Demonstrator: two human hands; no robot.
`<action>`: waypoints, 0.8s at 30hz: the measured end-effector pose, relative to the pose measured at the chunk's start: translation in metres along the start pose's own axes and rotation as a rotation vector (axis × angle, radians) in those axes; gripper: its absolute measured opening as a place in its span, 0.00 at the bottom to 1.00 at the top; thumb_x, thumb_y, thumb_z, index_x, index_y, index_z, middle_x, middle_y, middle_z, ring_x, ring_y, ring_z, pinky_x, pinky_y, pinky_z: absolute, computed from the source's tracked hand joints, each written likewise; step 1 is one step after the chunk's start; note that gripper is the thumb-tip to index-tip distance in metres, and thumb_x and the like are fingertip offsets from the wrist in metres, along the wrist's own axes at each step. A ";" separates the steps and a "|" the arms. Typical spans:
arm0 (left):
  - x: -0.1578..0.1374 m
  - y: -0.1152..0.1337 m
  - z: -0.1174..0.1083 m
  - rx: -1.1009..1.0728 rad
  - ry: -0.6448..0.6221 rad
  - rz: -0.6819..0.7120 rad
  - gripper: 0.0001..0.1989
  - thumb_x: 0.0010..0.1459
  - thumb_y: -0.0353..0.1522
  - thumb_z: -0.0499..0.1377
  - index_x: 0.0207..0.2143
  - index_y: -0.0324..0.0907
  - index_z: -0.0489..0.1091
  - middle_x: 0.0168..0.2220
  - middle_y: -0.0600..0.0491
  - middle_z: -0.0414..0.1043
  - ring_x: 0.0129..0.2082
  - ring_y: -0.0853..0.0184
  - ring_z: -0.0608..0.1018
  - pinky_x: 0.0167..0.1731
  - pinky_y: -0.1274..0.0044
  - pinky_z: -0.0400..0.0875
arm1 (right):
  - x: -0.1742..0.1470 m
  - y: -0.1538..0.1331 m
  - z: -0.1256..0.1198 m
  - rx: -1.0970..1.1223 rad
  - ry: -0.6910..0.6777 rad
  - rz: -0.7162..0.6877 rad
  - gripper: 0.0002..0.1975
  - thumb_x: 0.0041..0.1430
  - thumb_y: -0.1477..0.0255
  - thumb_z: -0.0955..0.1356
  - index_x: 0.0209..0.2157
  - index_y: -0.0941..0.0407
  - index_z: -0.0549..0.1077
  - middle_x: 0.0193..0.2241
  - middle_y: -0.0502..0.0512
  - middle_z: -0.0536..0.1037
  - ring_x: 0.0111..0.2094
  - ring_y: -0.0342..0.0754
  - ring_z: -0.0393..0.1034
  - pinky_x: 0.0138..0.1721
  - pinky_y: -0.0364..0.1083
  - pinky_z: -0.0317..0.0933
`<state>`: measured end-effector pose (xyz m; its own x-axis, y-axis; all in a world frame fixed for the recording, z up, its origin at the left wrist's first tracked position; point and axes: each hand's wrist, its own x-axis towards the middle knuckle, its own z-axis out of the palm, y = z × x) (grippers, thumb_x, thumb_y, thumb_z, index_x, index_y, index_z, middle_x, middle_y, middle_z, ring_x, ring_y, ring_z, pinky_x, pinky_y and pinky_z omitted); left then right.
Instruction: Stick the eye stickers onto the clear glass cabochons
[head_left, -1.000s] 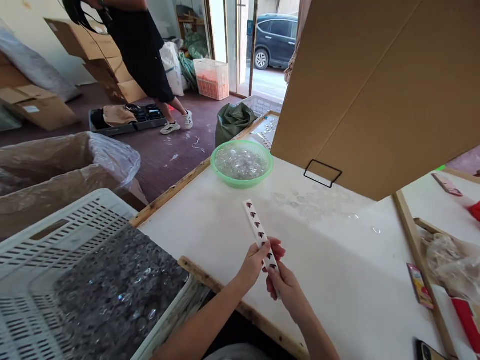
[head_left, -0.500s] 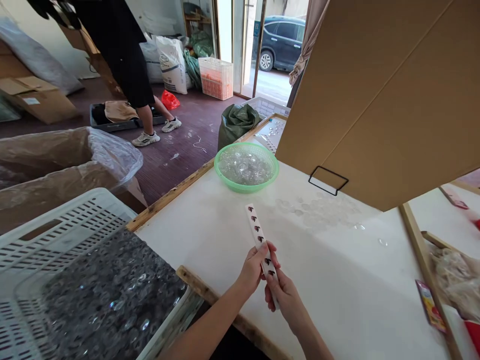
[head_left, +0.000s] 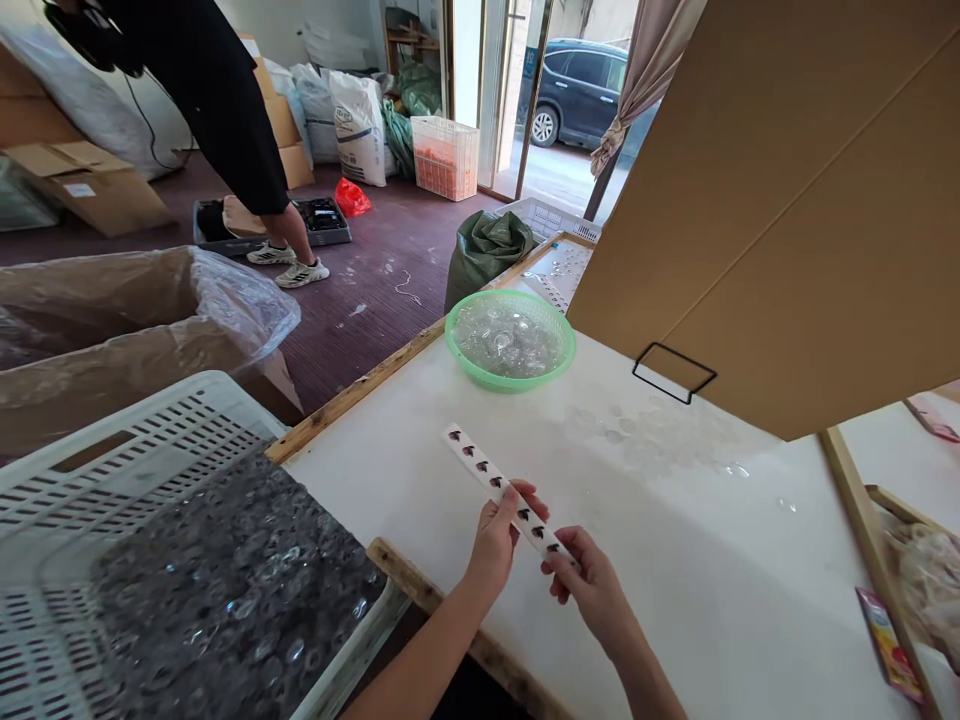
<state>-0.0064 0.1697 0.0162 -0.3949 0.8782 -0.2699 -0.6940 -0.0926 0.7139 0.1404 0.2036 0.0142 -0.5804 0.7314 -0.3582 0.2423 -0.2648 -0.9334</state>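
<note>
A white strip (head_left: 472,459) printed with a row of small dark figures is held above the white table (head_left: 390,470). My left hand (head_left: 496,535) grips it near its middle, thumb on top. My right hand (head_left: 589,575) pinches its near right end, the fingers hiding that end. The strip slants from upper left to lower right. Beyond the hands stands a green basket (head_left: 510,382) full of clear, round plastic pieces (head_left: 502,342). More clear pieces (head_left: 645,430) lie spread on the tabletop to the right of the basket.
A white crate (head_left: 172,420) of clear pieces stands at the left by the table's wooden edge. A large cardboard sheet (head_left: 780,220) overhangs the right side, with a black wire frame at its corner. A person (head_left: 225,110) bends beside a grey tray on the floor.
The strip has turned, its far end swinging left. My right hand has moved right, away from my left hand, toward the strip's end. The person at the back has shifted left and bent over.
</note>
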 end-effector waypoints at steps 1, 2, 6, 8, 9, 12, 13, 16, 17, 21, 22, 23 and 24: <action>-0.003 0.005 -0.004 0.025 -0.009 0.008 0.17 0.59 0.44 0.58 0.39 0.39 0.72 0.30 0.48 0.76 0.33 0.64 0.76 0.35 0.74 0.70 | 0.000 0.000 -0.002 -0.013 0.018 -0.012 0.22 0.55 0.51 0.68 0.36 0.56 0.66 0.27 0.51 0.75 0.22 0.41 0.66 0.23 0.42 0.60; -0.006 0.009 -0.008 0.063 -0.030 -0.003 0.17 0.58 0.44 0.60 0.40 0.38 0.73 0.33 0.47 0.76 0.35 0.63 0.77 0.37 0.73 0.71 | 0.001 -0.001 -0.003 -0.026 0.024 -0.018 0.21 0.56 0.51 0.68 0.35 0.56 0.66 0.26 0.51 0.74 0.22 0.41 0.66 0.23 0.42 0.60; -0.025 0.025 -0.027 0.265 -0.076 -0.099 0.21 0.52 0.43 0.65 0.43 0.38 0.74 0.36 0.46 0.77 0.36 0.61 0.77 0.35 0.70 0.75 | 0.006 -0.003 0.003 -0.093 -0.046 -0.053 0.18 0.59 0.53 0.67 0.36 0.55 0.67 0.27 0.51 0.74 0.23 0.43 0.66 0.24 0.43 0.60; -0.034 0.029 -0.037 0.309 0.018 -0.084 0.22 0.51 0.43 0.66 0.42 0.37 0.75 0.34 0.47 0.76 0.36 0.61 0.78 0.35 0.70 0.76 | 0.010 -0.003 0.011 -0.174 -0.031 -0.114 0.16 0.59 0.55 0.66 0.36 0.55 0.68 0.27 0.51 0.74 0.25 0.44 0.66 0.26 0.44 0.61; -0.039 0.031 -0.042 0.314 0.079 -0.063 0.22 0.50 0.43 0.66 0.42 0.37 0.75 0.33 0.48 0.76 0.36 0.61 0.77 0.35 0.71 0.77 | 0.012 -0.003 0.015 -0.225 -0.009 -0.153 0.15 0.60 0.56 0.66 0.36 0.55 0.69 0.27 0.51 0.74 0.26 0.45 0.66 0.27 0.45 0.61; -0.047 0.034 -0.058 0.296 0.229 0.011 0.22 0.50 0.43 0.67 0.43 0.36 0.76 0.32 0.49 0.76 0.35 0.63 0.78 0.34 0.73 0.78 | 0.021 -0.002 0.028 -0.352 0.003 -0.272 0.11 0.61 0.60 0.65 0.35 0.54 0.71 0.29 0.53 0.75 0.29 0.47 0.69 0.31 0.46 0.63; -0.049 0.036 -0.063 0.287 0.265 0.038 0.22 0.49 0.42 0.67 0.43 0.36 0.76 0.32 0.49 0.76 0.34 0.64 0.78 0.33 0.74 0.78 | 0.027 -0.001 0.031 -0.386 -0.007 -0.317 0.10 0.62 0.62 0.65 0.36 0.54 0.71 0.31 0.54 0.75 0.31 0.48 0.70 0.33 0.47 0.65; -0.053 0.042 -0.076 0.300 0.350 0.134 0.21 0.49 0.42 0.67 0.42 0.37 0.76 0.33 0.50 0.75 0.33 0.65 0.78 0.32 0.74 0.79 | 0.055 -0.001 0.030 -0.537 0.028 -0.504 0.11 0.63 0.64 0.64 0.44 0.54 0.71 0.41 0.59 0.76 0.42 0.52 0.72 0.43 0.52 0.67; -0.054 0.044 -0.080 0.321 0.369 0.165 0.21 0.50 0.42 0.67 0.41 0.37 0.76 0.34 0.50 0.76 0.33 0.65 0.78 0.32 0.74 0.79 | 0.068 -0.002 0.026 -0.605 0.070 -0.574 0.14 0.63 0.64 0.64 0.47 0.54 0.70 0.45 0.61 0.74 0.47 0.54 0.70 0.47 0.54 0.66; -0.057 0.048 -0.087 0.449 0.398 0.246 0.20 0.51 0.43 0.65 0.41 0.38 0.76 0.38 0.49 0.76 0.34 0.64 0.79 0.32 0.75 0.79 | 0.131 -0.014 0.003 -0.894 0.226 -0.721 0.23 0.63 0.64 0.64 0.58 0.55 0.64 0.58 0.66 0.65 0.60 0.59 0.58 0.58 0.61 0.56; -0.059 0.048 -0.087 0.486 0.392 0.252 0.20 0.52 0.44 0.64 0.40 0.38 0.76 0.39 0.48 0.76 0.35 0.64 0.79 0.32 0.74 0.79 | 0.145 -0.019 -0.004 -0.967 0.231 -0.721 0.24 0.63 0.64 0.64 0.59 0.56 0.63 0.60 0.66 0.63 0.62 0.59 0.56 0.59 0.61 0.55; -0.060 0.048 -0.088 0.524 0.388 0.257 0.20 0.52 0.44 0.64 0.40 0.39 0.76 0.39 0.48 0.77 0.35 0.63 0.79 0.33 0.74 0.79 | 0.157 -0.023 -0.011 -1.037 0.227 -0.711 0.25 0.64 0.64 0.64 0.60 0.56 0.62 0.61 0.66 0.62 0.63 0.59 0.54 0.60 0.61 0.53; -0.061 0.048 -0.088 0.558 0.385 0.260 0.20 0.52 0.45 0.64 0.40 0.39 0.76 0.39 0.48 0.77 0.35 0.62 0.80 0.34 0.73 0.79 | 0.167 -0.027 -0.019 -1.098 0.219 -0.696 0.25 0.64 0.64 0.63 0.61 0.56 0.61 0.62 0.66 0.60 0.63 0.59 0.53 0.61 0.62 0.51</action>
<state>-0.0687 0.0708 0.0098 -0.7603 0.6236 -0.1819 -0.1794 0.0675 0.9815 0.0513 0.3449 -0.0201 -0.7277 0.6197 0.2939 0.5072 0.7747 -0.3776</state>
